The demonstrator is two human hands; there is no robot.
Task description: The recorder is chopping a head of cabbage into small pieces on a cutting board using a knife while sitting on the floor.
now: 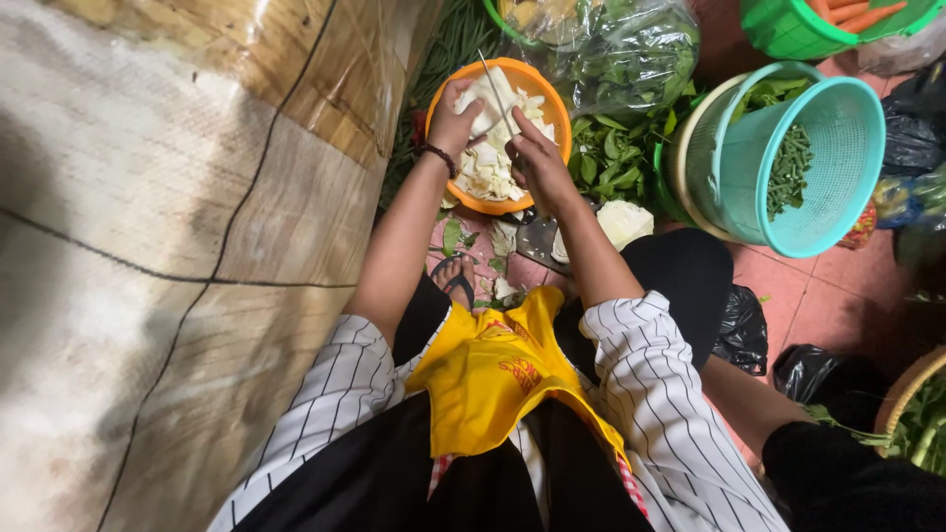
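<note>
I judge the step in hand to be slicing a pale cabbage piece (480, 106) over the round orange plastic bowl (548, 100) on the red tiled floor (818, 296). To do it well I keep the thin-bladed knife (496, 94) angled away from the holding fingers and let slices drop among the cut pieces in the bowl. My left hand (453, 120) is curled closed around the cabbage piece. My right hand (532, 158) is closed on the knife handle. A teal plastic colander (838, 158) of green beans stands well apart.
</note>
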